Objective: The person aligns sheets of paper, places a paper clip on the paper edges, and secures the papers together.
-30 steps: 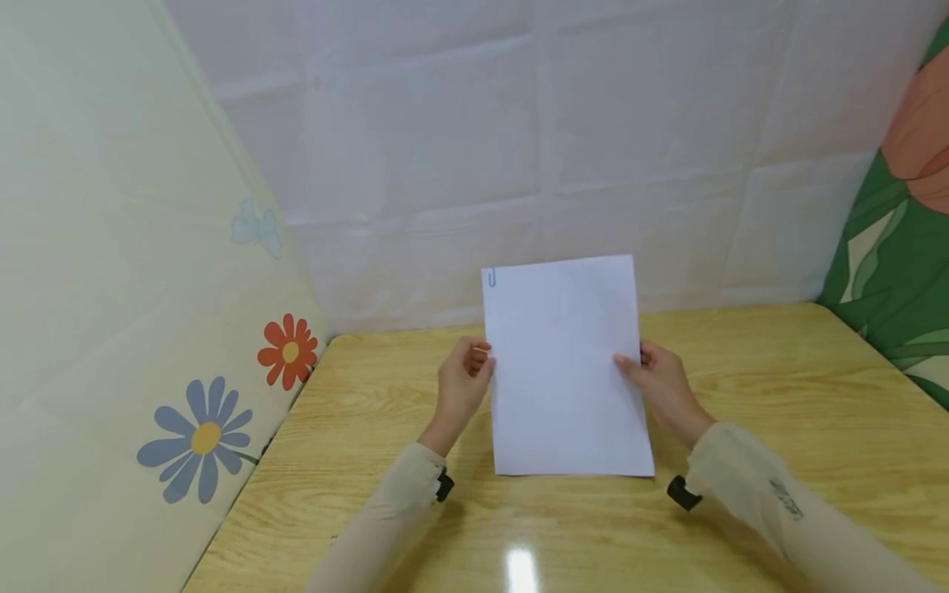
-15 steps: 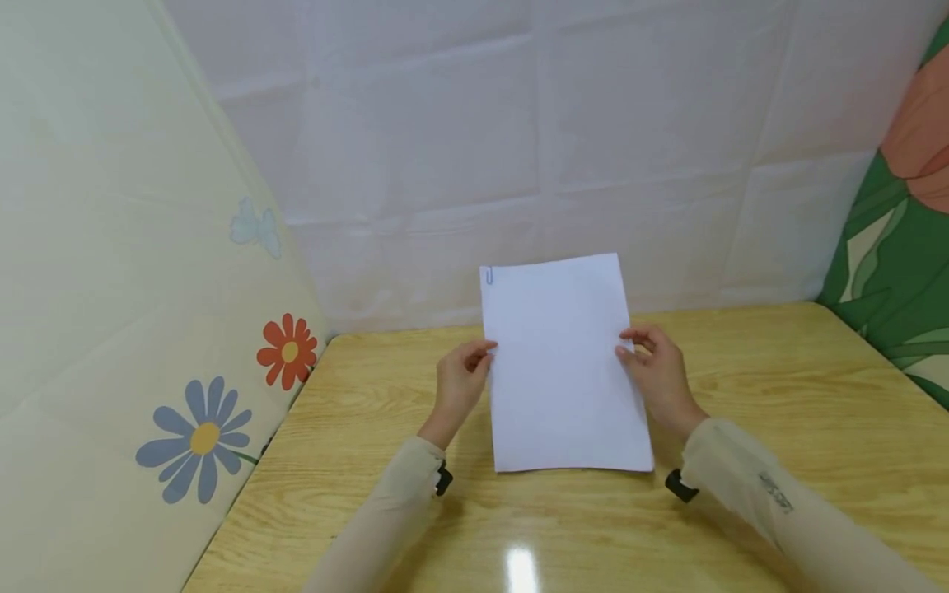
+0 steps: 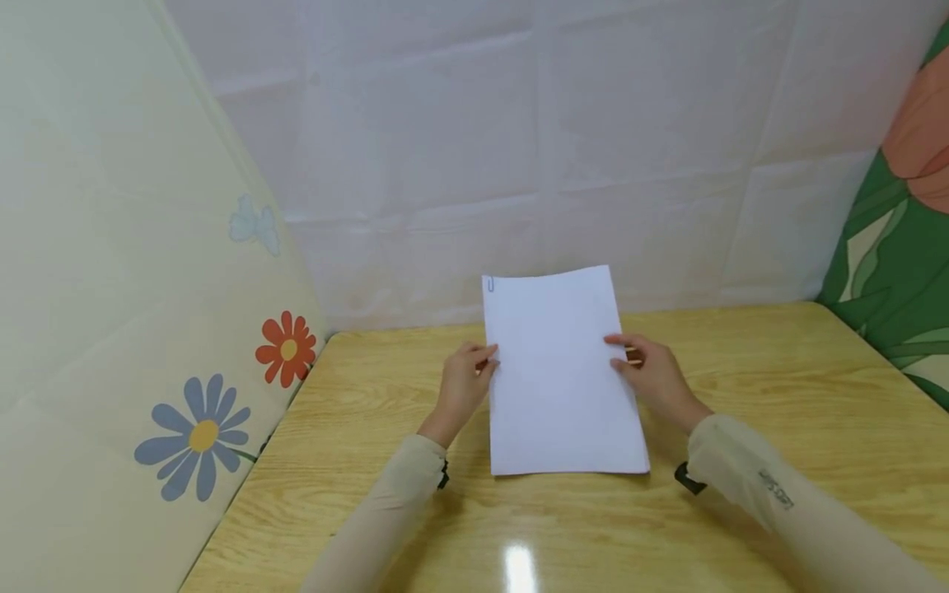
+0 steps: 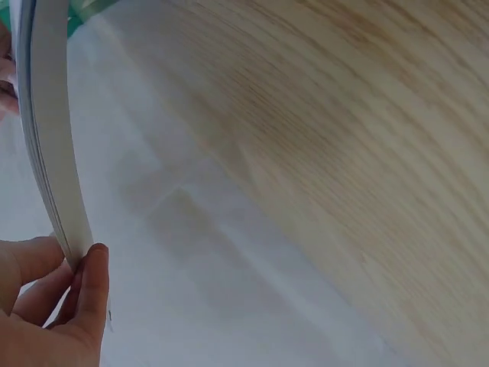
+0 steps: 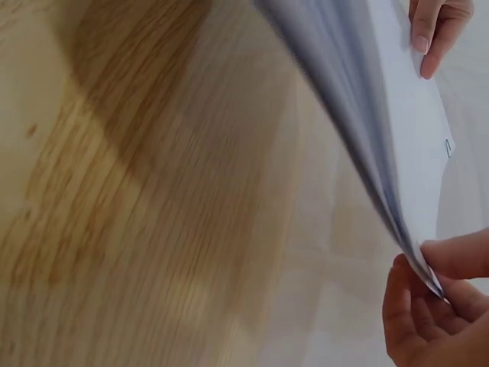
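Observation:
A stack of white paper sheets stands nearly upright above the table, its blank front toward me. At its upper left corner sits a small paper clip, also visible in the right wrist view as a clip. My left hand pinches the left edge; the left wrist view shows thumb and fingers on either side of the stack. On the opposite edge my right hand pinches the sheets, one finger lying over the front. The sheets fan slightly apart and bow in the right wrist view.
The wood-grain table spreads below the hands. A white cloth hangs behind it. To the left stands a panel with painted flowers; to the right, a green leaf-patterned panel. Each wrist wears a dark strap.
The stack's top has dropped slightly and its upper right corner has shifted left, so it curves more. My right hand has moved left, bringing a finger from behind to the front.

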`<action>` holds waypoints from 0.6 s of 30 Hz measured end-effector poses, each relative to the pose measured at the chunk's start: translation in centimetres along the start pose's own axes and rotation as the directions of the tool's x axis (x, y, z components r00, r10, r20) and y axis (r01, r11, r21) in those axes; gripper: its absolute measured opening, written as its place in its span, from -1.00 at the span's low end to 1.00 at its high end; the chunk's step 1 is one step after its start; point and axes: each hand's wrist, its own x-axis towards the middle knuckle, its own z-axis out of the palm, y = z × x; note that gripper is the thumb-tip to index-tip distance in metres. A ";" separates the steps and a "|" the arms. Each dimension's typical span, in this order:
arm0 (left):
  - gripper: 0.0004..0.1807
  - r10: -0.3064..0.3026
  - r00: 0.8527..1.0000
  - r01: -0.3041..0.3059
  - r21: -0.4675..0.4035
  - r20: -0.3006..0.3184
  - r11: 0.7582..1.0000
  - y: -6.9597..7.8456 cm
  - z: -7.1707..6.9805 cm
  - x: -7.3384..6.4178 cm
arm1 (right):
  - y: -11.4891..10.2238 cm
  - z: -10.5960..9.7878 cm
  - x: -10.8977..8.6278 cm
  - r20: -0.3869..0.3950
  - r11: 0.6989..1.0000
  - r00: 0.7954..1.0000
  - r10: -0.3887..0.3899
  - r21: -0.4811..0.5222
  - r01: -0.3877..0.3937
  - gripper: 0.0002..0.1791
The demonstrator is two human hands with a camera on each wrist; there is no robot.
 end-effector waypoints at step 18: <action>-0.57 -0.028 0.998 0.022 0.094 0.061 0.995 0.0 0.7 0.1 | 0.5 0.2 0.3 0.114 0.999 0.992 0.045 0.023 -0.048 -0.55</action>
